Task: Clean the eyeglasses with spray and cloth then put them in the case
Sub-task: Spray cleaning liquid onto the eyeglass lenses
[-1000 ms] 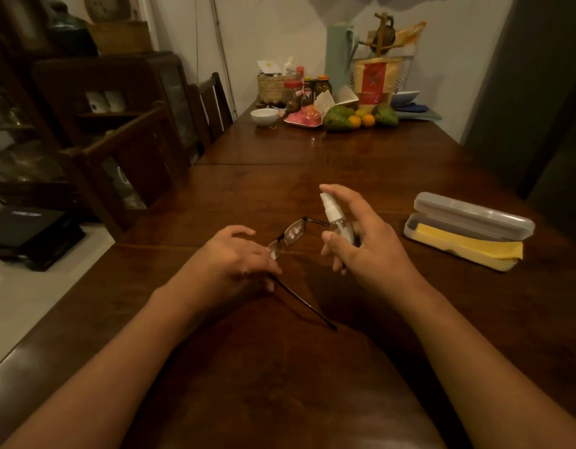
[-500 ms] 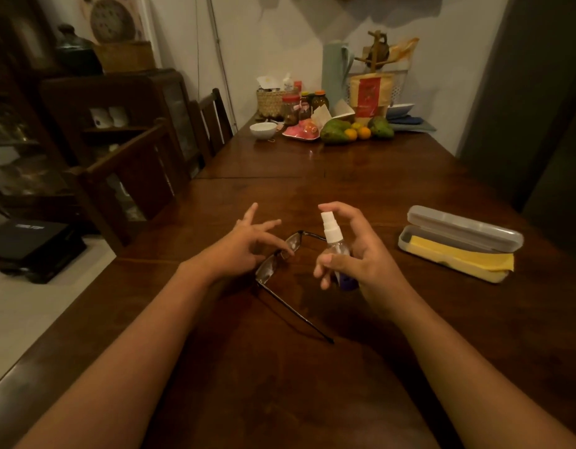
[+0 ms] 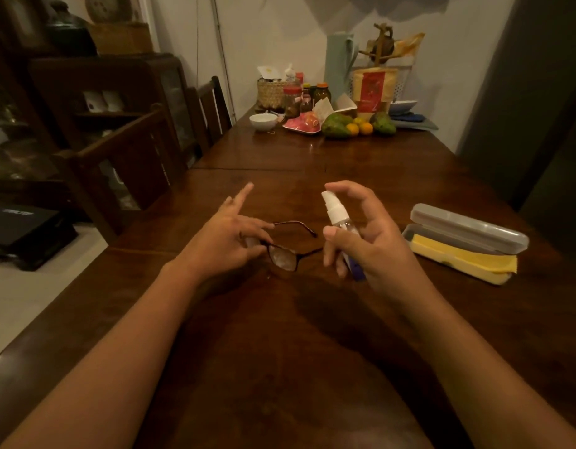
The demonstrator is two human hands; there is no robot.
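The dark thin-framed eyeglasses are pinched at one lens by the thumb and fingers of my left hand, just above the wooden table; my index finger sticks up and away. Both temple arms point toward the right. My right hand grips a small clear spray bottle with a white nozzle, index finger resting on top, nozzle facing the glasses. To the right lies the open grey case with a yellow cloth draped in its lower half.
At the table's far end stand a white bowl, jars, a woven basket, a pink plate, green and orange fruit and a tall pale flask. Dark wooden chairs line the left edge. A black box sits on the floor at left.
My left hand has turned the glasses so a lens faces the nozzle and the temples point right. The right hand has raised the spray bottle slightly. The camera has tilted.
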